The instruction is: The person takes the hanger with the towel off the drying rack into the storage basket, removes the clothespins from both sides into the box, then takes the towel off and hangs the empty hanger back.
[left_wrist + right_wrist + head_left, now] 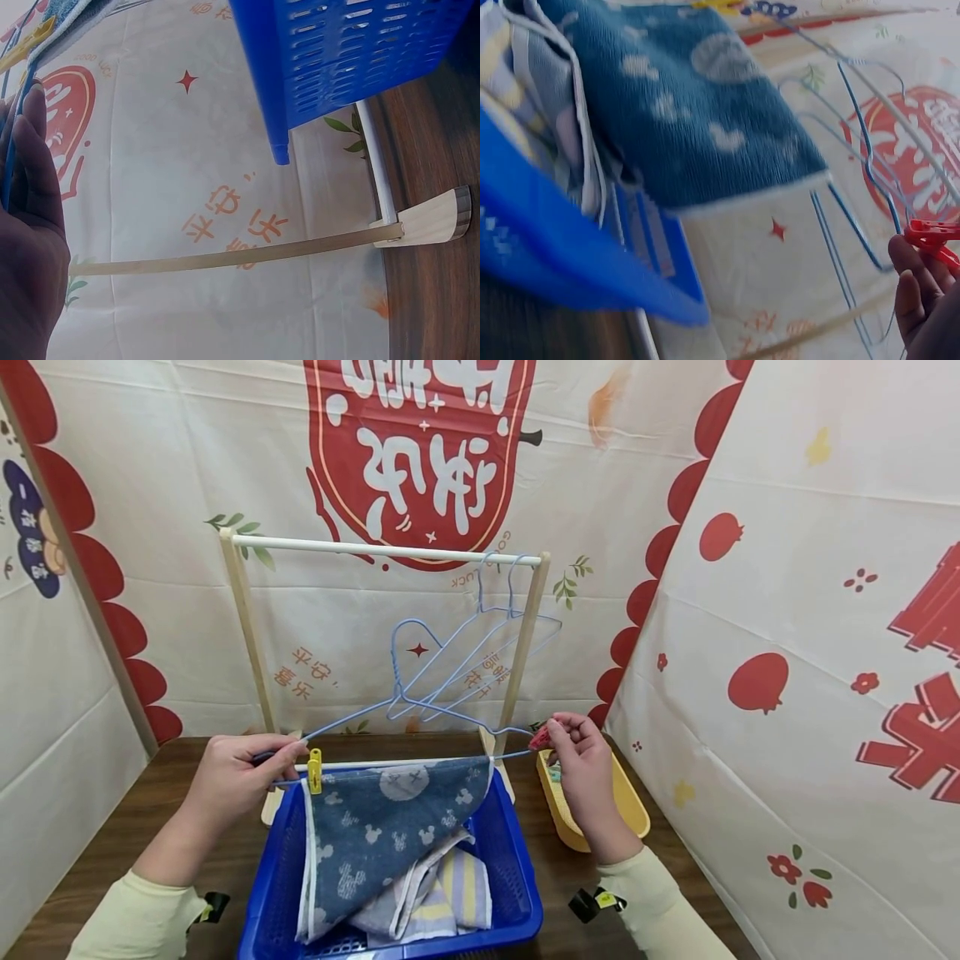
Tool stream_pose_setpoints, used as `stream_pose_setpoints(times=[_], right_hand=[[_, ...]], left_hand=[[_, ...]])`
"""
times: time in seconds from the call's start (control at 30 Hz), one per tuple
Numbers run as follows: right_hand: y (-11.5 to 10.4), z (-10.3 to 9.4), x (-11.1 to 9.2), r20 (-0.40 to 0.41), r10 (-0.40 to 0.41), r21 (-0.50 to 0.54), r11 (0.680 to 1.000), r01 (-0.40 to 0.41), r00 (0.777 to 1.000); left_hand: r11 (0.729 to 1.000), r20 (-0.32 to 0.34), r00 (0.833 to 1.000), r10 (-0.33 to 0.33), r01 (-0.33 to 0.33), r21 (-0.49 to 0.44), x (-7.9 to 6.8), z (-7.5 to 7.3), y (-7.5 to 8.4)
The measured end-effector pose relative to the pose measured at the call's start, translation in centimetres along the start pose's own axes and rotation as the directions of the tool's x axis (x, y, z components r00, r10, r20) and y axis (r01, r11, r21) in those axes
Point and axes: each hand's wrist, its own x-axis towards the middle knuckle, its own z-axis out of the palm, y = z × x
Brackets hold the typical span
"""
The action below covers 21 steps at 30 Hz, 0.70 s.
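My left hand (238, 777) grips the left end of a blue wire hanger (345, 720); in the left wrist view its fingers (34, 142) lie along the wire. A dark blue towel (390, 831) with pale mouse-head prints hangs from the bottom bar, pinned near the left end by a yellow clothespin (315, 772). Its right side slants down over the basket. With thumb and fingertips my right hand (581, 768) pinches a red clothespin (542, 737) at the hanger's right end. In the right wrist view, the red clothespin (934, 238) sits beside the wire, apart from the towel (705, 127).
Below stands a blue basket (525, 893) with a striped towel (461, 889) inside. A wooden rack (247, 635) behind carries two blue hangers (510, 602) at its right. To the right is a yellow basket (633, 810). Printed cloth walls enclose the table (187, 802).
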Motion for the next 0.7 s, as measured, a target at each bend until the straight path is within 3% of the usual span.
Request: stream_pose_setpoints(times=[0.2, 0.37, 0.47, 0.6, 0.7], right_hand=[[1.4, -2.2, 1.6, 0.025, 0.083, -0.132, 0.988, -0.079, 0.996], [2.2, -4.2, 2.5, 0.052, 0.189, -0.285, 0.944, -0.166, 0.981], [2.8, -5.4, 3.3, 0.103, 0.255, -0.418, 0.888, -0.191, 0.961], [4.6, -7.0, 4.5, 0.215, 0.325, -0.608, 0.783, -0.134, 0.921], [6.1, -8.0, 5.4, 0.266, 0.367, -0.678, 0.729, -0.098, 0.891]], left_hand=[[1.000, -0.008, 1.000, 0.023, -0.023, 0.013, 0.0, 0.0, 0.0], [0.999, -0.008, 1.000, 0.030, -0.030, 0.015, 0.0, 0.0, 0.1], [0.999, -0.008, 0.999, 0.035, -0.035, 0.010, 0.0, 0.0, 0.1], [0.999, -0.012, 0.999, 0.035, -0.035, 0.001, 0.1, 0.0, 0.1], [1.000, -0.009, 1.000, 0.029, -0.029, -0.002, 0.1, 0.0, 0.2]])
